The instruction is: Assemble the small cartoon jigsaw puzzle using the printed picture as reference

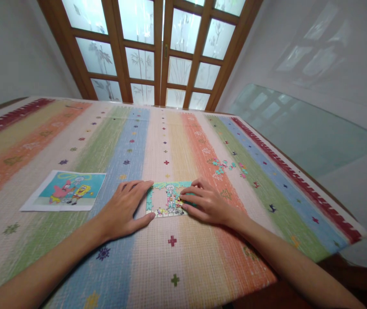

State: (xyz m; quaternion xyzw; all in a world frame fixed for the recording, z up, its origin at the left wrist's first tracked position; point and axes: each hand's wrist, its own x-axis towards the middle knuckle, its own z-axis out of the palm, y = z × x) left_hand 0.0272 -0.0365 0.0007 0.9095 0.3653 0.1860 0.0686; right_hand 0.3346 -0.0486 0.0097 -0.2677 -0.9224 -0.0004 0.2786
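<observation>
A partly assembled jigsaw puzzle (170, 211) lies flat on the striped tablecloth, its border joined and a gap showing left of the cartoon figure. My left hand (127, 208) rests along its left side, thumb at the lower corner and fingers at the upper one, spread apart. Over the right part is my right hand (207, 201), its bent fingers close together on a small jigsaw piece (180, 200) at the fingertips. The fingers hide much of that side, so whether the piece is seated cannot be seen.
Several loose jigsaw pieces (223, 166) lie scattered beyond my right hand. To the left is a printed reference picture (69, 191) of cartoon characters. The tablecloth (157, 266) covers the table. Wooden glass-paned doors (160, 51) stand behind it, with a white wall at right.
</observation>
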